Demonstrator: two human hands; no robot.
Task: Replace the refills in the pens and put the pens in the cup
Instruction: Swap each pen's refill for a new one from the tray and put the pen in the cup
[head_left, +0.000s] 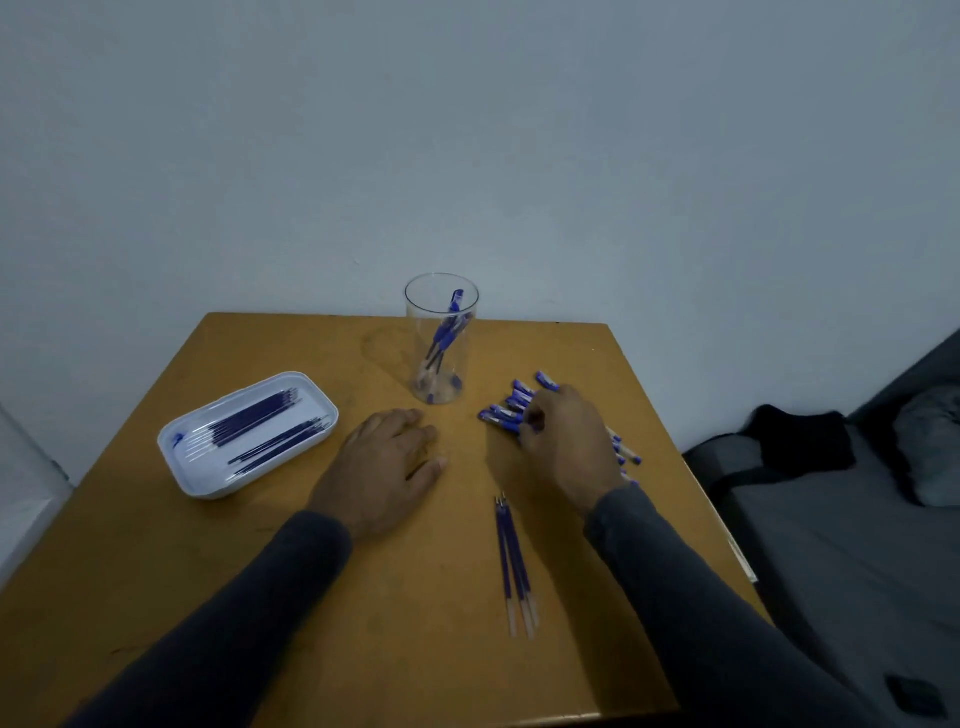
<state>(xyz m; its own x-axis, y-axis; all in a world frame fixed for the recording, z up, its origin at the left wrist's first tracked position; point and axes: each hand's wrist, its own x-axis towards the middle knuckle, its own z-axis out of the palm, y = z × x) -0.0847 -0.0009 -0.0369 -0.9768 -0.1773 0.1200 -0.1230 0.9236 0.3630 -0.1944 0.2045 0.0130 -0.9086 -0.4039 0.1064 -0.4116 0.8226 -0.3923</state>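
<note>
Left hand (393, 460) flat, fingers relaxed, on the brown wooden bench (260, 597). Right hand (563, 441) curled over the heap of blue-capped pens (511, 410), pinching one. Clear plastic cup (441, 338) beyond, pens inside. Three loose blue refills (514, 566) near right sleeve; white tray (179, 470) of refills left.

plain pale wall (467, 130); wooden table (363, 623); dim light

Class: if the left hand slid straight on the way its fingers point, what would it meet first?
Probably the clear cup: the left hand lies flat with its fingers aimed up and slightly right, toward the cup's base; depth is uncertain.
</note>
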